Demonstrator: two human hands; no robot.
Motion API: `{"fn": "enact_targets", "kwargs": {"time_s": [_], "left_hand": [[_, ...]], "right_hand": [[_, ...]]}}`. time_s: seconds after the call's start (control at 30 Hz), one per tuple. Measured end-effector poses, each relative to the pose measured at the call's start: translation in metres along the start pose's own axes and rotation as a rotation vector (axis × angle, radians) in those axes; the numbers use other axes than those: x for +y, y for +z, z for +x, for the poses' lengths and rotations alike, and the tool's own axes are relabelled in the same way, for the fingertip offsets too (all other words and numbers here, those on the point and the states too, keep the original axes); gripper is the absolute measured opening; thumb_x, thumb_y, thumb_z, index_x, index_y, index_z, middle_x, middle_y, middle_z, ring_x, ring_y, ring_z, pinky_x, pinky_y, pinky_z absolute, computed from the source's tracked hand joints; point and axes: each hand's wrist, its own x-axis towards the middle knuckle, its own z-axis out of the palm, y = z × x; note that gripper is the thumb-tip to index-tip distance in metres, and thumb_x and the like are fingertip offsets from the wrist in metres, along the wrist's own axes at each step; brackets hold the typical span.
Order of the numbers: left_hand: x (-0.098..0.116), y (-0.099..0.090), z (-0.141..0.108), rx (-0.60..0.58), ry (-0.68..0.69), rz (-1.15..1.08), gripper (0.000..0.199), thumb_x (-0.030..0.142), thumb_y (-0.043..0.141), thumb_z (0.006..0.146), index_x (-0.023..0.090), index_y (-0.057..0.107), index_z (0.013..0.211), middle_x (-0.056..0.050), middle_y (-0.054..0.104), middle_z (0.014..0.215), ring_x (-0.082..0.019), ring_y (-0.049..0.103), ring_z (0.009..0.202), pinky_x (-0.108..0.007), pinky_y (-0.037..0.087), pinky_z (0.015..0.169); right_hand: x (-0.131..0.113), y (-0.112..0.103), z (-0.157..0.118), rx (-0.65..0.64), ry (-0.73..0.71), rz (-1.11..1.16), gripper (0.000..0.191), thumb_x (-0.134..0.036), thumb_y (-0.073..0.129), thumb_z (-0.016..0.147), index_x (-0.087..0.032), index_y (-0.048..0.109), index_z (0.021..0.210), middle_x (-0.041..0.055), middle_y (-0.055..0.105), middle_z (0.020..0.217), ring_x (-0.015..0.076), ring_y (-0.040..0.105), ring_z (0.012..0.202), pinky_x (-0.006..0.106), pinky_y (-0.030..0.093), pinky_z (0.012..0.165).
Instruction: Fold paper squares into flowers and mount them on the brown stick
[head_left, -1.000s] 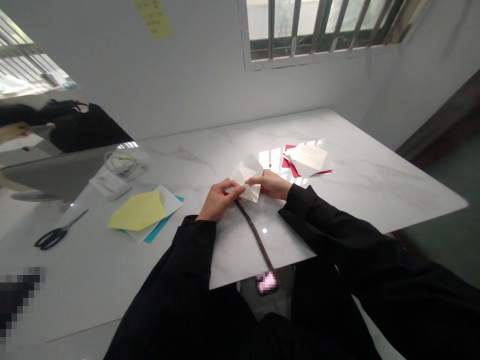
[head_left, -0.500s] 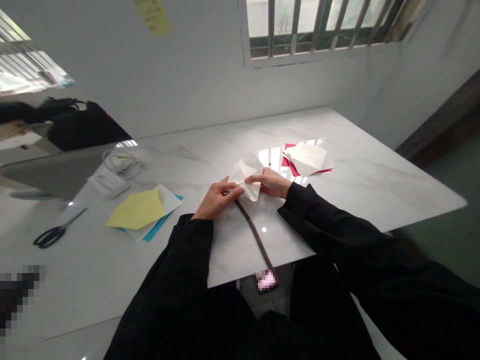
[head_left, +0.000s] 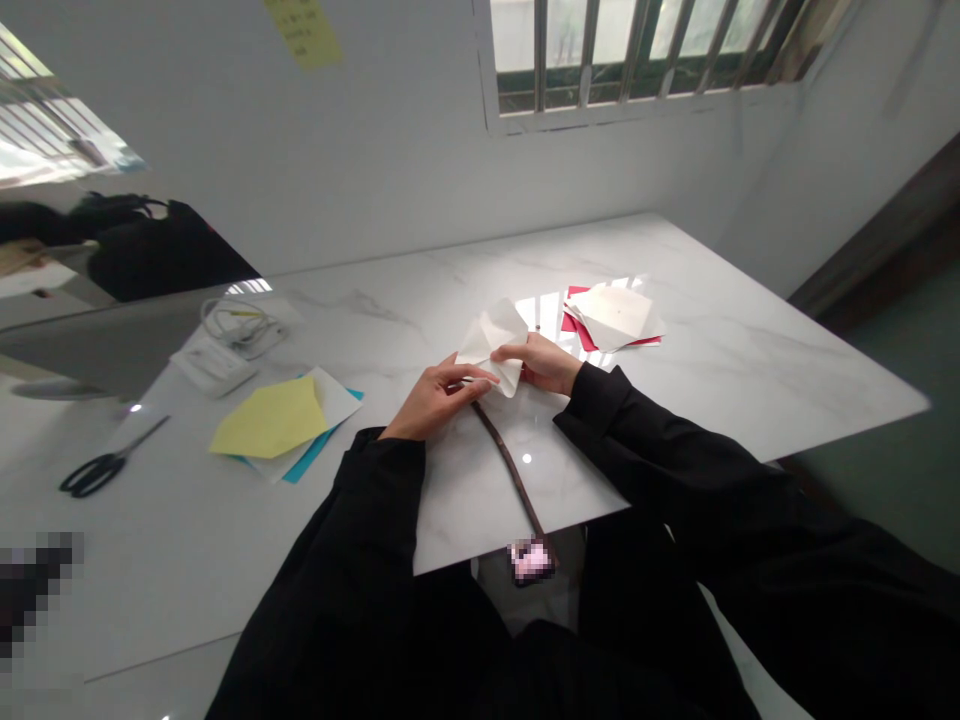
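a creased white paper fold point(head_left: 491, 340) was already folded into a peaked shape, held over the marble table point(head_left: 720, 340) by my left hand point(head_left: 435, 400) and right hand point(head_left: 544, 365), fingers closed on its lower part. beyond it lay a red and white paper stack point(head_left: 611, 317), unworked; left of it, a yellow paper sheet point(head_left: 270, 420) on a blue paper sheet point(head_left: 319, 445), and black-handled scissors point(head_left: 94, 475). a brown cord point(head_left: 510, 465) ran from beneath it toward me.

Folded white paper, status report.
Left hand, right hand pinching folded white paper; brown cord by left hand, trailing over marble tabletop edge.
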Motion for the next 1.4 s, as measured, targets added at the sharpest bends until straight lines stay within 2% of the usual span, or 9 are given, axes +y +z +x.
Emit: {"fn": "enact_targets", "kwargs": {"time_s": [0.3,0.47,0.6,0.7,0.9,1.0,1.1,1.2,1.4], "left_hand": [[-0.001,-0.002,0.003,-0.004,0.035,0.041,0.037,0.059,0.075,0.087,0.025,0.084,0.076,-0.002,0.074,0.074,-0.02,0.064,0.079,-0.052,0.045,0.118],[-0.002,-0.003,0.001,-0.018,0.044,0.056,0.038,0.058,0.079,0.084,0.022,0.079,0.072,-0.004,0.072,0.081,-0.019,0.065,0.083,-0.04,0.057,0.093],[-0.003,-0.003,0.0,-0.034,0.033,0.049,0.047,0.059,0.082,0.083,0.02,0.07,0.06,-0.003,0.066,0.075,-0.015,0.057,0.069,-0.032,0.054,0.072],[-0.001,-0.003,-0.001,-0.019,0.024,0.029,0.04,0.057,0.081,0.084,0.019,0.077,0.071,-0.005,0.07,0.081,-0.015,0.058,0.07,-0.029,0.05,0.065],[-0.008,-0.01,0.0,-0.03,0.018,-0.234,0.039,0.044,0.062,0.096,0.023,0.078,0.125,-0.008,0.075,0.111,-0.021,0.069,0.093,-0.035,0.059,0.084],[-0.012,-0.011,-0.001,-0.004,0.037,-0.252,0.048,0.031,0.067,0.089,0.026,0.072,0.136,-0.008,0.071,0.126,-0.021,0.07,0.101,-0.036,0.06,0.09],[-0.009,-0.009,-0.003,0.016,0.078,-0.079,0.044,0.026,0.077,0.083,0.026,0.077,0.126,-0.009,0.065,0.136,-0.021,0.07,0.105,-0.034,0.061,0.091],[-0.006,-0.006,-0.003,-0.019,0.117,0.004,0.022,0.036,0.079,0.087,0.024,0.083,0.105,-0.009,0.066,0.126,-0.021,0.07,0.103,-0.032,0.061,0.086],[-0.006,-0.005,-0.001,-0.002,0.1,0.005,0.03,0.053,0.082,0.088,0.024,0.085,0.095,-0.009,0.066,0.123,-0.022,0.07,0.102,-0.036,0.061,0.085]], "right_hand": [[0.0,0.001,-0.001,0.007,-0.008,-0.001,0.028,-0.015,0.082,0.068,-0.016,0.073,0.095,0.0065,0.081,0.097,0.02,0.073,0.084,0.028,0.06,0.068],[0.001,0.001,0.0,0.019,-0.02,0.016,0.03,-0.014,0.082,0.067,-0.016,0.074,0.095,0.0059,0.08,0.096,0.0207,0.074,0.085,0.029,0.061,0.07],[0.0,0.001,0.0,0.053,-0.017,0.019,0.03,-0.014,0.082,0.067,-0.016,0.074,0.095,0.0042,0.078,0.093,0.0196,0.073,0.084,0.028,0.061,0.07],[-0.001,0.0,-0.001,0.056,-0.013,0.018,0.027,-0.014,0.082,0.067,-0.016,0.073,0.093,0.0028,0.077,0.089,0.0186,0.072,0.081,0.028,0.06,0.07],[-0.005,-0.005,0.0,0.019,0.036,0.095,0.019,-0.014,0.081,0.075,-0.016,0.07,0.09,0.0029,0.074,0.086,0.018,0.07,0.08,0.029,0.061,0.073],[-0.005,-0.008,0.002,0.01,0.063,0.13,0.021,-0.013,0.081,0.076,-0.017,0.068,0.092,0.0034,0.074,0.087,0.0182,0.07,0.081,0.029,0.061,0.075],[-0.004,-0.009,0.004,-0.006,0.066,0.126,0.023,-0.014,0.081,0.075,-0.017,0.069,0.094,0.0035,0.074,0.088,0.0186,0.07,0.081,0.029,0.061,0.074],[-0.002,-0.008,0.004,-0.002,0.049,0.09,0.026,-0.014,0.081,0.073,-0.016,0.071,0.097,0.0037,0.074,0.089,0.0174,0.068,0.078,0.028,0.06,0.07],[-0.001,-0.008,0.003,-0.031,0.018,0.048,0.03,-0.015,0.082,0.07,-0.016,0.072,0.098,0.0048,0.076,0.093,0.0189,0.07,0.082,0.028,0.061,0.069]]}}
